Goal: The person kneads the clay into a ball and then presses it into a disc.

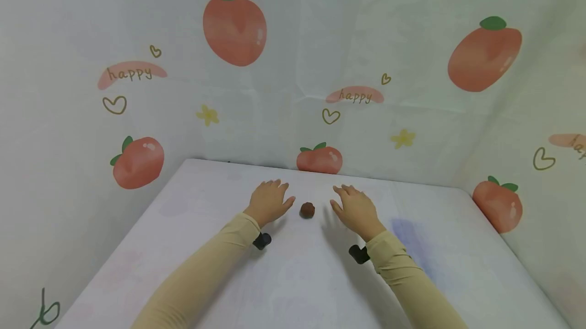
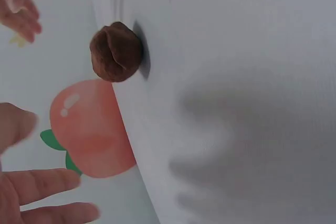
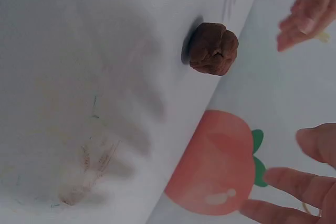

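A small brown lump of clay [image 1: 307, 210], roughly ball-shaped with creases, sits on the white table. To its left my left hand [image 1: 269, 203] hovers palm down, fingers spread and nothing in them. My right hand [image 1: 356, 210] is held the same way on the other side, a little farther from the lump. In the left wrist view the clay lump [image 2: 116, 52] shows a deep fold across its face. The right wrist view shows the clay lump [image 3: 213, 49] with a cracked, uneven surface. Neither hand touches it.
The white table [image 1: 293, 278] carries faint smudges, with a bluish stain [image 1: 414, 242] on the right. A white cloth [image 1: 284, 90] printed with red fruit hangs behind and beside the table. Black wrist cameras show under the left wrist [image 1: 262, 240] and the right wrist [image 1: 359, 253].
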`<state>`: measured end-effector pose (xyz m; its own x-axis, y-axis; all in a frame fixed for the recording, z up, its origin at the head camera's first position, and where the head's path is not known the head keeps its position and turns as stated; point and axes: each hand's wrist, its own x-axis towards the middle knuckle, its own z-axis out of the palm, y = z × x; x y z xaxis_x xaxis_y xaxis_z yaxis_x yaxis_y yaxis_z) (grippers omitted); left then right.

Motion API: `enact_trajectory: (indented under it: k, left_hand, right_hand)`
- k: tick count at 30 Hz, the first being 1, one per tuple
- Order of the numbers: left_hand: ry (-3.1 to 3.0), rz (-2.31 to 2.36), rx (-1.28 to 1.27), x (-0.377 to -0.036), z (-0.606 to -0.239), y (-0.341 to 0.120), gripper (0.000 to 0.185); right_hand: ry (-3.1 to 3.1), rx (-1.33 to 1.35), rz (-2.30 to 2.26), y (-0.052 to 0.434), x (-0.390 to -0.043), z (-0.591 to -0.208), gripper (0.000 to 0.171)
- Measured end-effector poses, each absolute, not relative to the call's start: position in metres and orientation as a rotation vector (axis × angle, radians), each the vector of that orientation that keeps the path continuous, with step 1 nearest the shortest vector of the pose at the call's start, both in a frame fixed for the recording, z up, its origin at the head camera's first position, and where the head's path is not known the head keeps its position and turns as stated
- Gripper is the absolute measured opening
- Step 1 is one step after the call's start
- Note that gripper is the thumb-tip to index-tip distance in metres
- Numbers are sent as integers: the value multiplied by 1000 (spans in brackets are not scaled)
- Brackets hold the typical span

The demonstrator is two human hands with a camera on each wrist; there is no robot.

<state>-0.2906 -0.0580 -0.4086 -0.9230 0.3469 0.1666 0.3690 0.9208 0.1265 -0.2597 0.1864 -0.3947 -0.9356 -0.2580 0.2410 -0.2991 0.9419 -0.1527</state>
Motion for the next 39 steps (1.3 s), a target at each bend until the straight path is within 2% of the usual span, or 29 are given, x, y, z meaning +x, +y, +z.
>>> enact_trajectory:
  k: [9, 25, 33, 39]
  left_hand:
    - [-3075, -470, -492, -288, -409, -57, 39]
    - [-3042, -845, -466, -291, -407, -58, 31]
    - [-2992, -1095, -490, -298, -410, -60, 34]
    - [-2869, -1700, -355, -308, -416, -60, 48]
  right_hand:
    - [-2985, 397, 384, 188, -257, -400, 33]
    - [-2995, 391, 501, 191, -260, -407, 33]
    - [-2948, 418, 844, 190, -265, -412, 38]
    - [-2887, 345, 1170, 181, -272, -419, 50]
